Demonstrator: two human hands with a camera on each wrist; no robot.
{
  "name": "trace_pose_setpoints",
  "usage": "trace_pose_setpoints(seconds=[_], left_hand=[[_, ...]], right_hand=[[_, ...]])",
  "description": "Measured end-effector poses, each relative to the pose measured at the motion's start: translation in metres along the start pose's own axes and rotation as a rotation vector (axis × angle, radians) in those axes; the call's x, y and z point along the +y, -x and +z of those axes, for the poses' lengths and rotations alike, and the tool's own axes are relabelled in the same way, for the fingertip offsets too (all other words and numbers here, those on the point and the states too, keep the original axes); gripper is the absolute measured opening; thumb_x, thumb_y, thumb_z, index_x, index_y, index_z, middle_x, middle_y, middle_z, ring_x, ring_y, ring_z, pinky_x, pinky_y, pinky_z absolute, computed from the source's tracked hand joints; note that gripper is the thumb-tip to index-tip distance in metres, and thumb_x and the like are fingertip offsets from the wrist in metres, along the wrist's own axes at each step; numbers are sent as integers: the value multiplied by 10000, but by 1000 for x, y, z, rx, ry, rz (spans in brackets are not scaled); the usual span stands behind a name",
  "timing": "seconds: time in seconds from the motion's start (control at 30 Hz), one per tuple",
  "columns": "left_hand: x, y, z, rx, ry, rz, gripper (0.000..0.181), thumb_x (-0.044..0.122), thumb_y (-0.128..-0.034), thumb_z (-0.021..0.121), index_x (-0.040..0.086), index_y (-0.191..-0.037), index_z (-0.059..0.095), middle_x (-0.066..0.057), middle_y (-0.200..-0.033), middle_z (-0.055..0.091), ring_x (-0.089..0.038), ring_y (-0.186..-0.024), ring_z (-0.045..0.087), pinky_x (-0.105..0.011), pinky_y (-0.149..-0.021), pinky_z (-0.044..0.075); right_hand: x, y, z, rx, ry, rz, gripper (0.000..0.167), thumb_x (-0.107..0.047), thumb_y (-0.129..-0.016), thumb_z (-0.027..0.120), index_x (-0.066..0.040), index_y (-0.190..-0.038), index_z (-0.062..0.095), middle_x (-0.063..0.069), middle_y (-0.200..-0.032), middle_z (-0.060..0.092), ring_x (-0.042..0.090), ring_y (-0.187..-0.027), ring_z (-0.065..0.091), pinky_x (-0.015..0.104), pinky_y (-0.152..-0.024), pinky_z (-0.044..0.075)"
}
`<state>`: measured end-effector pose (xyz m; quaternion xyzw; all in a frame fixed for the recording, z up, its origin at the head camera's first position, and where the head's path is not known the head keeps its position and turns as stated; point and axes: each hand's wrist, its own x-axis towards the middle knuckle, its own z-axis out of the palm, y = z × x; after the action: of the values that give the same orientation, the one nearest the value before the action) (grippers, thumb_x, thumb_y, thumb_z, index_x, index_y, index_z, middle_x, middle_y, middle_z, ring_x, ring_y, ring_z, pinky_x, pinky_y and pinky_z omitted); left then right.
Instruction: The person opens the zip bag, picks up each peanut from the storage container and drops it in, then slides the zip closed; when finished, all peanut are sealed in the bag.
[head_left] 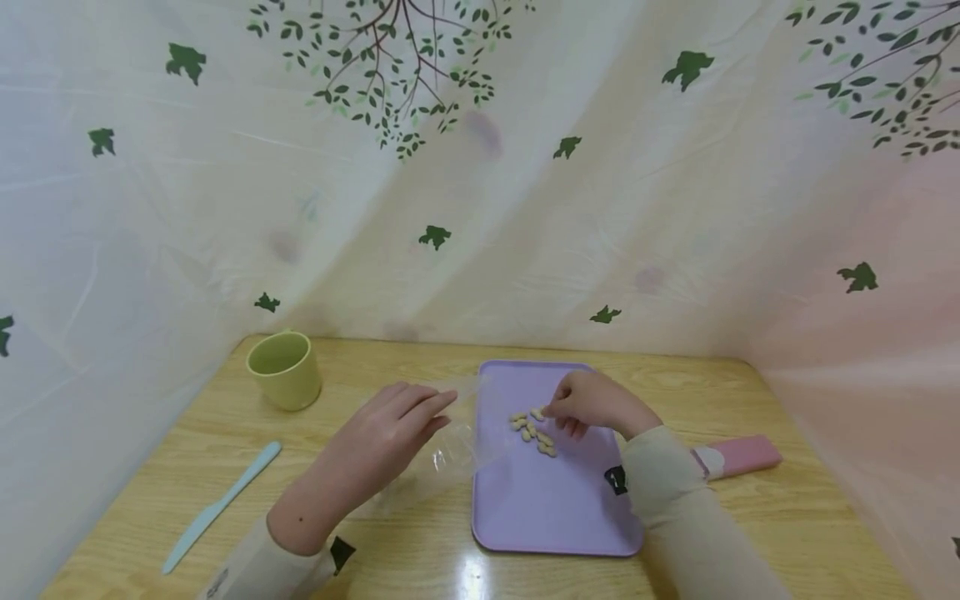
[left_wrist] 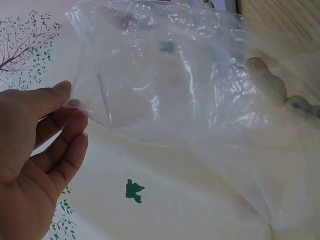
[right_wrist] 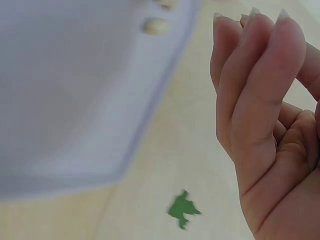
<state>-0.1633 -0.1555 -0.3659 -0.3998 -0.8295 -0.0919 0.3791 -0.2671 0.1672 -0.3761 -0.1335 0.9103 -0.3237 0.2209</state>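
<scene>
Bag (left_wrist: 145,85), faint, is pinched by left hand (head_left: 390,431); whether right hand (head_left: 594,403) holds peanuts (head_left: 531,429), I cannot tell.

A clear, creased plastic bag (left_wrist: 150,90), its edge pinched by the left fingers (left_wrist: 65,160), hangs beside the lilac tray (head_left: 555,508), which lies flat on the tabletop (head_left: 360,367); unshelled tan peanuts (head_left: 531,428) lie loosely clustered (some touching) on the tray.

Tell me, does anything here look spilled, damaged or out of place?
Nothing stands out. The loose tan peanuts lie grouped on the purple rectangular tray, with none visible on the wooden table; the round yellow-green mug stands upright, and the light-blue knife lies flat, with no visible damage.
</scene>
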Motion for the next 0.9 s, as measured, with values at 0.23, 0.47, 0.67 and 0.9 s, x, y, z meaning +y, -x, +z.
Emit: trace_pose_setpoints(seconds=[0.23, 0.47, 0.67, 0.9], left_hand=[[1, 0, 0, 7, 7, 6, 275, 196, -1061, 671, 46, -1283, 734, -48, -1136, 774, -193, -962, 736, -301, -855, 662], [0, -1, 1, 32, 8, 15, 279, 170, -1025, 720, 40, -1270, 746, -47, -1127, 777, -189, -950, 738, -296, -846, 662], [0, -1, 1, 18, 10, 3, 284, 183, -1023, 725, 45, -1270, 749, -46, -1133, 781, -189, -955, 740, -292, -850, 661], [-1, -1, 0, 7, 1, 12, 293, 179, -1016, 731, 47, -1278, 742, -48, -1137, 779, -194, -954, 738, -301, -853, 660]], right_hand=[[-15, 25, -17, 42, 2, -37, 279, -299, -1014, 737, -52, -885, 753, 116, -838, 750, 181, -637, 711, 397, -693, 673], [-38, 45, -19, 62, -19, -62, 255, -335, -1010, 750, -103, -903, 745, 55, -808, 736, 185, -638, 703, 314, -648, 641], [-60, 59, -11, 68, -13, -117, 229, -337, -1005, 757, -128, -912, 748, 22, -823, 748, 176, -637, 695, 311, -632, 631], [-78, 63, 3, 46, 15, -188, 210, -314, -1002, 765, -134, -897, 745, -6, -776, 739, 171, -608, 700, 300, -599, 631]])
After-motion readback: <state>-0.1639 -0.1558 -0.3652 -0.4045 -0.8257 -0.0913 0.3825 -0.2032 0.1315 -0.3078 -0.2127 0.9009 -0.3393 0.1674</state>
